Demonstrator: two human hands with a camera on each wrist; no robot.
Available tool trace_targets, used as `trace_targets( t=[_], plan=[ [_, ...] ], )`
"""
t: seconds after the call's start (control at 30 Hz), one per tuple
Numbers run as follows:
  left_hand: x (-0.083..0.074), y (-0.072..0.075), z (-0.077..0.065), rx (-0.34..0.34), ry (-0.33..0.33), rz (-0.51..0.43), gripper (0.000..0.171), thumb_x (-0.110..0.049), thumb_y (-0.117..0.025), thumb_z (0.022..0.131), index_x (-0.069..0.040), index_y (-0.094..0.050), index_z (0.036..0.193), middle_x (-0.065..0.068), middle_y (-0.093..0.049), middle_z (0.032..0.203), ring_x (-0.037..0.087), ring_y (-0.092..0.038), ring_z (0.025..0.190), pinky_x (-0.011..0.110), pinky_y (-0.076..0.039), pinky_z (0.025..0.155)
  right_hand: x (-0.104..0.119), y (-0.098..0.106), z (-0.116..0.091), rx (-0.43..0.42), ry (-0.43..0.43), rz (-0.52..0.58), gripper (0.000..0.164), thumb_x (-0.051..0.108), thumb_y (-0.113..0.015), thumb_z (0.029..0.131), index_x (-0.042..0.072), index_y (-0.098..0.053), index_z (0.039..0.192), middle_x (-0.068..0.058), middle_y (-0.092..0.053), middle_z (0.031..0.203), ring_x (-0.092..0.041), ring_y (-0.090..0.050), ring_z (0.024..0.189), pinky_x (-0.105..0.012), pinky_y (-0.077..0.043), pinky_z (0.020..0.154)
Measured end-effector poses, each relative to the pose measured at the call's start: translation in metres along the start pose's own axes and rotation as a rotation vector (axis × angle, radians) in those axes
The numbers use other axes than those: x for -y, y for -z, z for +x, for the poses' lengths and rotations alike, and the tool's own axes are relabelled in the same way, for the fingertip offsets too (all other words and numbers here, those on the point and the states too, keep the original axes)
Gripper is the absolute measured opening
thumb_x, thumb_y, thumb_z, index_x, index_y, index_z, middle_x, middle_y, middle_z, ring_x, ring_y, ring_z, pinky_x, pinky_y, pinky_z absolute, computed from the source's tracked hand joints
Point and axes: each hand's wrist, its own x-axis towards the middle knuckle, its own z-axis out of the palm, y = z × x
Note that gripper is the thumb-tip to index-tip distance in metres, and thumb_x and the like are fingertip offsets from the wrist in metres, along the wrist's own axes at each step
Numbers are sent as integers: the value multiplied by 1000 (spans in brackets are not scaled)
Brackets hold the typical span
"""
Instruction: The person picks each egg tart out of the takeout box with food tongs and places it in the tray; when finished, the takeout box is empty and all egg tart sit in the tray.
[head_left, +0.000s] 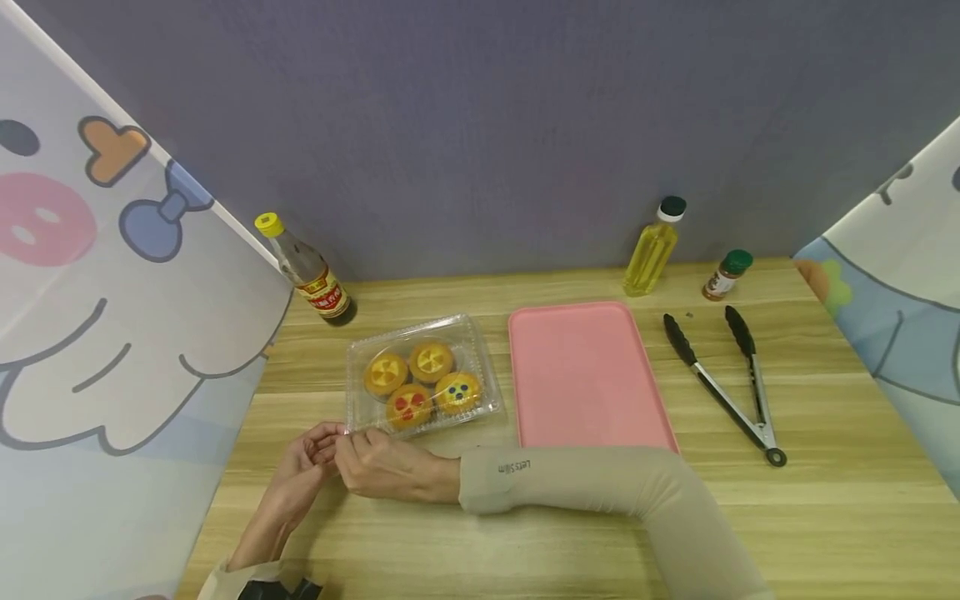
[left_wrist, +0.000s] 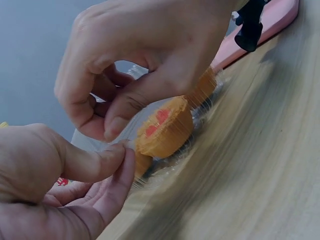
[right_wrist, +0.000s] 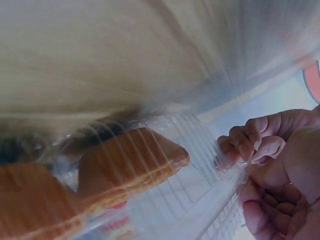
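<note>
A clear plastic clamshell box (head_left: pixel 474 337) lies at a slant on the table, with several small round tarts (head_left: pixel 408 406) inside. One tart top carries red marks, another blue ones, and two show a yellow pattern. At the box's near left corner, my left hand (head_left: pixel 296 475) pinches the edge between thumb and forefinger. My right hand (head_left: pixel 393 464) is right beside it, its thumb and curled fingers pinching the same corner. In the left wrist view, the red-marked tart (left_wrist: pixel 167 130) shows behind the fingers. Ribbed plastic wall (right_wrist: pixel 175 155) fills much of the right wrist view, close before a tart.
Right of the box lies a pink tray (head_left: pixel 577 375), its near edge behind my right sleeve. Black-tipped tongs (head_left: pixel 727 400) lie spread farther right. A yellow-capped sauce bottle (head_left: pixel 318 279), an oil bottle (head_left: pixel 651 254) and a green-lidded jar (head_left: pixel 725 277) stand near the back wall.
</note>
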Motion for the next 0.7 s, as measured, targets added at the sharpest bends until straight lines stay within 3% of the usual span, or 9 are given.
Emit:
trace_targets(
  t=[0.23,0.5,0.7],
  plan=[
    [1,-1,-5,30,-7,-7,46,25,-46,87,2,-52,126,-6,-67,114,5,-70,104,19,-60,88,0,2,-3,-11,4,10,34,13,-38,105,25,-58,80,16,-48,74,3,-43,59,-13,-33,50],
    [4,-3,-3,40,-27,-78,57,25,-39,85,-15,-63,117,-12,-71,100,-2,-64,82,14,-55,66,-1,4,2,-35,-10,12,32,14,-39,107,25,-58,84,15,-49,76,3,-45,60,-13,-33,51],
    [-1,-2,-6,-7,45,-48,43,16,-51,93,-15,-60,121,-10,-68,108,3,-67,93,15,-58,74,-5,7,3,-20,-23,34,36,15,-37,108,26,-59,82,15,-50,77,3,-45,60,-13,-33,51]
  ],
)
